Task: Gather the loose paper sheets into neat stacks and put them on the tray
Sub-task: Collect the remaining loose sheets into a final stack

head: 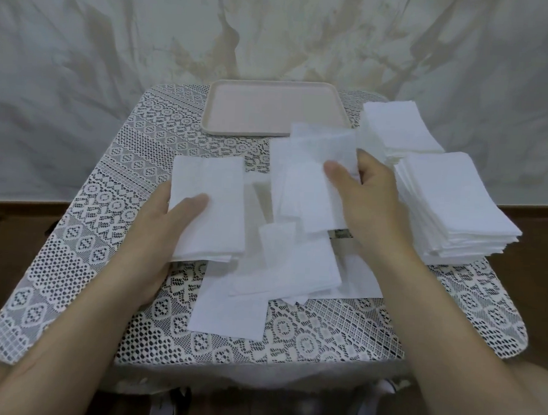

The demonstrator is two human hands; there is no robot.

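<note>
Your left hand is gripping a thin stack of white paper sheets, with the thumb lying on top and the fingers hidden underneath. Your right hand is pinching a loose sheet between thumb and fingers, holding it over the scattered sheets that are lying overlapped across the middle of the lace tablecloth. Just beside that hand, a near tall stack and a far tall stack are sitting along the right side. The pink tray is resting at the far edge, apart from the thin stack.
</note>
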